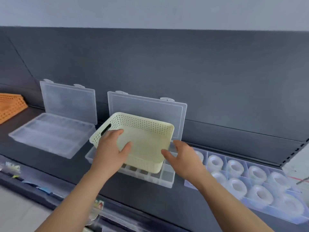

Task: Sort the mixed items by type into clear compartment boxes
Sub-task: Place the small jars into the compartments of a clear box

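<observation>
The pale cream perforated basket [145,139] tilts over the open clear compartment box [165,179] at centre. The left hand [110,148] grips its 8 o'clock rim. The right hand [182,158], fingers spread, is just beside its 4 o'clock edge.

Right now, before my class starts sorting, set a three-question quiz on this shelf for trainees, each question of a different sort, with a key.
1. True or false: the left clear box and the middle clear box both have their lids closed.
2. What fills the tray on the right? A) white rolls B) screws C) pens
3. Fill in: the cream basket is tilted above the ____ clear box.
Key: 1 false, both lids stand open; 2 A; 3 middle.
</observation>
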`<state>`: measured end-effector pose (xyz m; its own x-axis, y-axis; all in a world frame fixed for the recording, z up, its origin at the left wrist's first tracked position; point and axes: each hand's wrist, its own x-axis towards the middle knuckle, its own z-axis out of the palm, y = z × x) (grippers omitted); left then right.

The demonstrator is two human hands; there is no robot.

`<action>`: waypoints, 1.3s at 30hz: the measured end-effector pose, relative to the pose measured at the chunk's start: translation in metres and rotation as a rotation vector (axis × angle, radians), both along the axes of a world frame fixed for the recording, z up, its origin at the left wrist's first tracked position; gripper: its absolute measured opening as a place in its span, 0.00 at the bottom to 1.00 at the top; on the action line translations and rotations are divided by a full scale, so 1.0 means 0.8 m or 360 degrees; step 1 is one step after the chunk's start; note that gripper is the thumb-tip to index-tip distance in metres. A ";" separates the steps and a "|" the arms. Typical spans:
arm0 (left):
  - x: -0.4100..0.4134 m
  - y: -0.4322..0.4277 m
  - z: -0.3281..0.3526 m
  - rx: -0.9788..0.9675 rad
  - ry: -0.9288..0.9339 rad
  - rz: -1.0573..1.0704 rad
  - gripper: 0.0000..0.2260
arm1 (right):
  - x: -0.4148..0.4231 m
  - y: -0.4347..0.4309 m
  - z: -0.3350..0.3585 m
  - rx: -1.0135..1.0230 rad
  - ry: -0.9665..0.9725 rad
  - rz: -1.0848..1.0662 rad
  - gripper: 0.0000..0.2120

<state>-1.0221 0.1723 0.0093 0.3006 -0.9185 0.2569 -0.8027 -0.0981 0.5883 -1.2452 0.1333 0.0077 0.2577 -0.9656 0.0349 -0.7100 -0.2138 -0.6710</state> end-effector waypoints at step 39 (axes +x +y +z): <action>0.440 0.282 0.050 -0.0648 0.0579 0.1467 0.26 | 0.526 0.082 0.039 0.0014 -0.0699 0.0860 0.11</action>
<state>-0.6697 0.3983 0.0492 0.9548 -0.1635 0.2483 -0.2894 -0.3193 0.9024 -0.8240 0.1985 0.0388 0.6662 -0.7066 0.2386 -0.1680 -0.4538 -0.8751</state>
